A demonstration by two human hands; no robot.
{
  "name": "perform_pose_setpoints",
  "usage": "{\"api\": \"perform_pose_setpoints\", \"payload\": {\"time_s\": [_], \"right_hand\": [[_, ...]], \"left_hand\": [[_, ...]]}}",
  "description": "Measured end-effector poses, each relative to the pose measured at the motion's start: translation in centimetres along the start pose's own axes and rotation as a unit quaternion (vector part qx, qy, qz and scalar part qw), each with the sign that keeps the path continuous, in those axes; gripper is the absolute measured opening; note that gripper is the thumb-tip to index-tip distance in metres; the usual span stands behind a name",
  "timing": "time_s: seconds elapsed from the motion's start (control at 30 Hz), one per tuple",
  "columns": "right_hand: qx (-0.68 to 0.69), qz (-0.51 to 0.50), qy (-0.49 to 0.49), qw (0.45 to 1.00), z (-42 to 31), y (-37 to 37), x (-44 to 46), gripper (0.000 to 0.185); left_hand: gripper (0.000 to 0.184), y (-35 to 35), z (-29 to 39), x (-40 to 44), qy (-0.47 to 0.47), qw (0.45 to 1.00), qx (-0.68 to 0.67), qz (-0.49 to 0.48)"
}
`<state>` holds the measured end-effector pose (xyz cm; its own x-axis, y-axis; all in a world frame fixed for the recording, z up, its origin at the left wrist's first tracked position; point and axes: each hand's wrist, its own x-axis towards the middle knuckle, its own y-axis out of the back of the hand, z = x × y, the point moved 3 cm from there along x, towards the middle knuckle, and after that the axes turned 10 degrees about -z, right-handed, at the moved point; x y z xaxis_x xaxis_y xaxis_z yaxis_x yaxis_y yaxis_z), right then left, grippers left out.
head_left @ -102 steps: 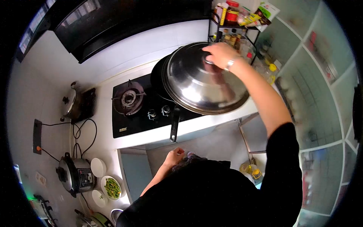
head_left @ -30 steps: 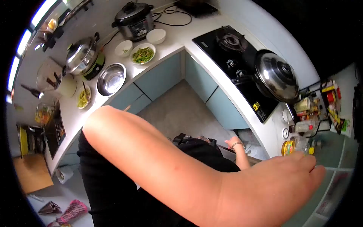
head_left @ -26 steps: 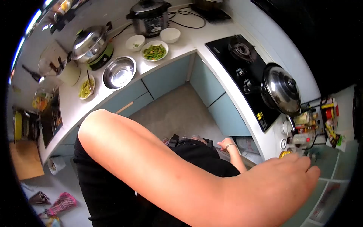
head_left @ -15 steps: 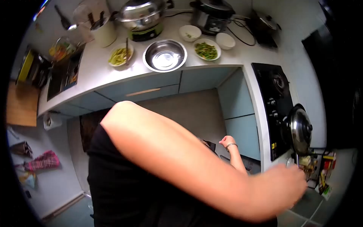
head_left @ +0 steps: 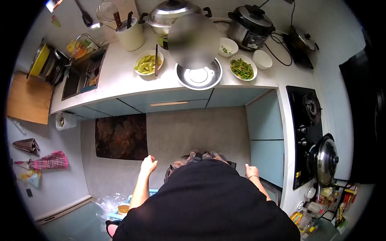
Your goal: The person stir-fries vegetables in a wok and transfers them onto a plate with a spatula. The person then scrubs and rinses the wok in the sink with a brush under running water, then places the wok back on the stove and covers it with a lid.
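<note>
My left hand [head_left: 148, 164] hangs over the floor in front of my body, its fingers curled closed. Nothing shows in it. On the other side of my black shirt, my right hand [head_left: 252, 172], with a bracelet at the wrist, is also closed and looks bare of any object. It is nearest to the pale blue cabinet [head_left: 267, 156] under the stove. Neither hand touches anything I can see.
The counter [head_left: 116, 86] holds a steel basin [head_left: 200, 82], a plate of pale green vegetables [head_left: 146, 64], chopsticks [head_left: 156, 60], a bowl of sliced greens [head_left: 242, 69] and a pressure cooker [head_left: 252, 30]. At right, a lidded wok [head_left: 326, 160] sits on the gas stove [head_left: 302, 124].
My left arm, earlier stretched across my body toward the lower right by the stove, has come back to my left side. The view has shifted. A round blur now covers part of the counter.
</note>
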<state>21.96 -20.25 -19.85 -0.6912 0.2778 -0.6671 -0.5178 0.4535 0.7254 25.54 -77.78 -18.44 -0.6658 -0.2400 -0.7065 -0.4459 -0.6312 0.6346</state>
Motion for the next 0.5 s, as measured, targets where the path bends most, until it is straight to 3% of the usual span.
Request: {"api": "perform_pose_setpoints", "payload": {"time_s": [0.13, 0.2, 0.23, 0.27, 0.3, 0.33, 0.4, 0.5], "right_hand": [[-0.047, -0.057, -0.038, 0.997, 0.9, -1.8, 3.8, 0.044], [-0.064, -0.056, -0.026, 0.996, -0.2, -1.0, 6.6, 0.041], [-0.249, -0.140, 0.111, 0.952, -1.3, -1.4, 9.0, 0.036], [-0.418, -0.215, 0.239, 0.849, -2.1, -1.5, 10.5, 0.030], [-0.096, -0.203, 0.084, 0.971, -3.3, 0.3, 10.6, 0.025], [0.243, -0.159, -0.081, 0.953, -5.4, 2.5, 9.1, 0.022], [0.253, -0.117, 0.034, 0.960, -9.3, 7.8, 8.2, 0.021], [0.284, -0.030, 0.175, 0.942, -9.3, 12.6, 10.1, 0.019]], "left_hand": [[0.034, 0.4, 3.1, -0.4, -0.023, 0.999, -0.022, -0.029], [0.034, 0.6, 8.1, 0.5, -0.132, 0.989, -0.059, -0.026], [0.034, 0.7, 10.4, 0.9, -0.159, 0.985, -0.069, -0.018], [0.033, 0.8, 12.8, 1.2, -0.187, 0.979, -0.079, -0.011], [0.033, 1.2, 15.4, 1.0, -0.209, 0.975, -0.073, -0.007], [0.033, 1.7, 17.8, 0.5, -0.217, 0.972, -0.089, -0.008], [0.032, 1.4, 21.1, 1.1, -0.265, 0.961, -0.071, -0.020], [0.031, 1.7, 26.0, 1.5, -0.320, 0.945, -0.016, -0.065]]}}
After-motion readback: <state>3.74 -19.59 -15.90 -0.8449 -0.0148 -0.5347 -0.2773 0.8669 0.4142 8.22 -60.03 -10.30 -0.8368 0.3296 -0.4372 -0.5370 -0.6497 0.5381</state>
